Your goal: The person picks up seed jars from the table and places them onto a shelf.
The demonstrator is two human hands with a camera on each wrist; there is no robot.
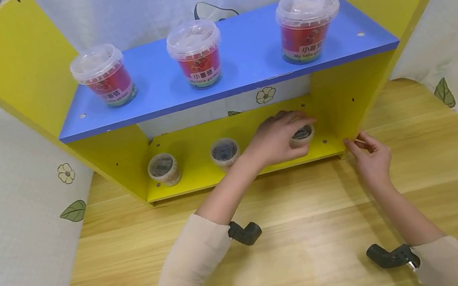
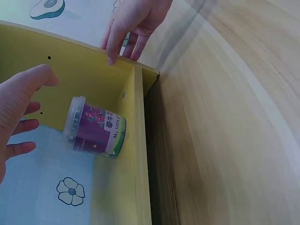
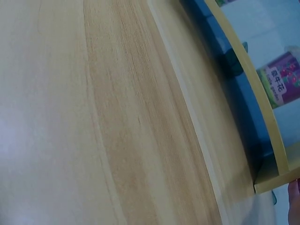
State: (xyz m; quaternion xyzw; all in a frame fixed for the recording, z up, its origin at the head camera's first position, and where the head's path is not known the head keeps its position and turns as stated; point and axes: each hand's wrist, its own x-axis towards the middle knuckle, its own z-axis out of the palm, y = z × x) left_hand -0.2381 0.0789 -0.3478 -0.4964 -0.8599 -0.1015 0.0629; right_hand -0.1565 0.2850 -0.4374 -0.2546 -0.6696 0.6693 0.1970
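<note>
My left hand reaches over the lower yellow board to a small lidded plastic cup at its right end. In the left wrist view the fingers and thumb are spread near the cup's clear lid, with a gap between. This cup has a purple label and stands upright on the board. My right hand is at the bottom right corner of the shelf and holds the edge of the yellow side panel, thumb on one face and fingers on the other. Two similar cups stand on the same board, a left cup and a middle cup.
On the blue upper board stand three larger-looking red-labelled cups: left, middle and right. The shelf stands on a wood-grain table. A patterned white cloth hangs behind and beside it.
</note>
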